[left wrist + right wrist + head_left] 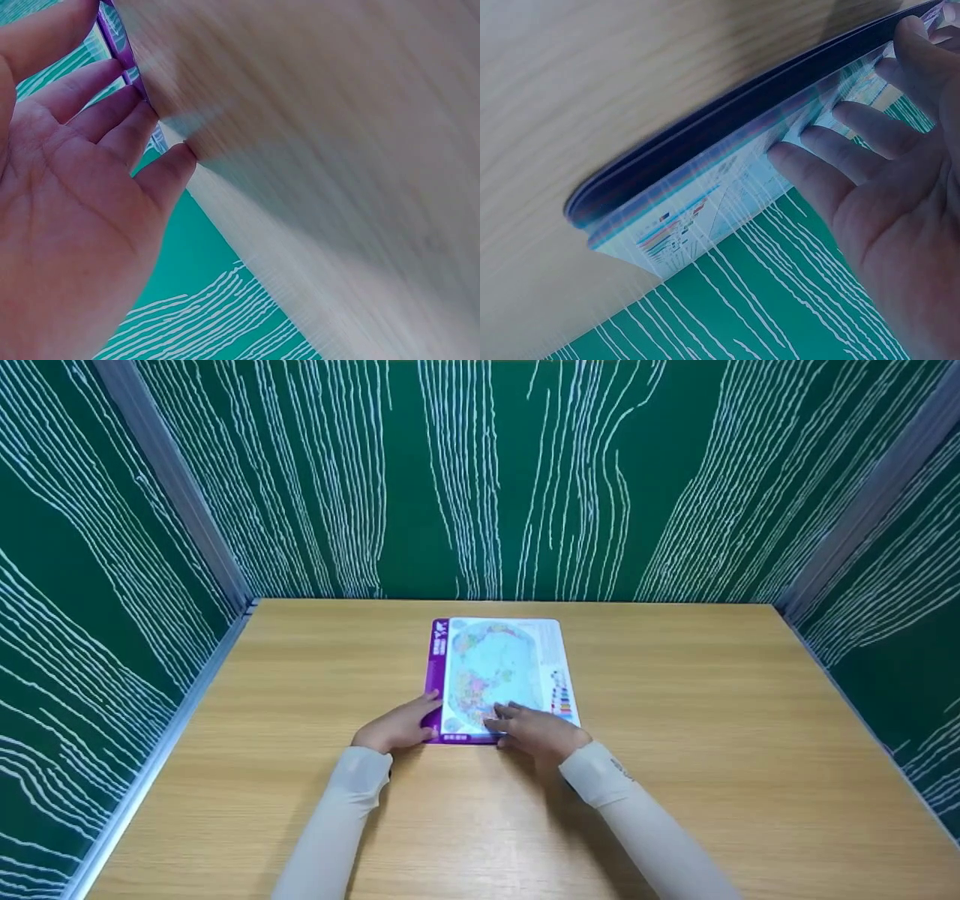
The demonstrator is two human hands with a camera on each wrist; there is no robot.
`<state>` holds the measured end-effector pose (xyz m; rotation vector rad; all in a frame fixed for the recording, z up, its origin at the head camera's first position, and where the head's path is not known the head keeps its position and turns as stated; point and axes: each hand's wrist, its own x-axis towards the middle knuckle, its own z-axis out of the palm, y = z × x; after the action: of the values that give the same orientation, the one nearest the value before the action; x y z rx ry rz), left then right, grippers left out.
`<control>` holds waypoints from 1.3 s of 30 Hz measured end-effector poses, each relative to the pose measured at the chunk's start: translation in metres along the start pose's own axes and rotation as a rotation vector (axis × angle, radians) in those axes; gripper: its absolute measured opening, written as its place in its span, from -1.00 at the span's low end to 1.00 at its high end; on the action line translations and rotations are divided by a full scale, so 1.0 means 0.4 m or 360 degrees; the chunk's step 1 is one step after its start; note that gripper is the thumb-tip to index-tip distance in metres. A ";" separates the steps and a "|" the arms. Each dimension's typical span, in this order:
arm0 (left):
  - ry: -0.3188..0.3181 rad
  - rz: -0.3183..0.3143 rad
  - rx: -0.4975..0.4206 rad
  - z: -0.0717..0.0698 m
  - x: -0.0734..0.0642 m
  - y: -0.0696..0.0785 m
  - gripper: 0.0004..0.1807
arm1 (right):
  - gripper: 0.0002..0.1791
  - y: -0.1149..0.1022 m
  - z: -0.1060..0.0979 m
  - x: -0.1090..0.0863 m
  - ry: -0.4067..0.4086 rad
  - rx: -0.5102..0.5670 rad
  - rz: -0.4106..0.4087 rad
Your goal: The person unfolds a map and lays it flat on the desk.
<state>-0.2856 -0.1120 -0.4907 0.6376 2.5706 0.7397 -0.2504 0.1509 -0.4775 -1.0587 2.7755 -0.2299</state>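
Observation:
A flat world map board (499, 660) with a purple left border lies on the wooden table. Its edge in the right wrist view shows dark layers (742, 112) beneath the map face (682, 225). My left hand (401, 725) touches the purple border at the near left, its fingers extended in the left wrist view. On the near right part of the map rests my right hand (541, 733), fingers spread over the printed face and thumb by the near edge. Part of the map's lower corner is hidden under that hand.
The wooden table (712, 720) extends to both sides of the board. Green panels (525, 480) with white wavy lines stand behind it and at the sides, joined by grey posts (172, 472).

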 end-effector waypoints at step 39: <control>0.0016 0.0007 0.0070 -0.002 -0.007 0.011 -0.37 | -0.08 -0.036 0.046 0.007 0.0170 -0.0785 -0.0182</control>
<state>-0.2825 -0.1105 -0.4869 0.6552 2.6021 0.6915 -0.2394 0.1367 -0.4927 -1.3428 2.9460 0.4216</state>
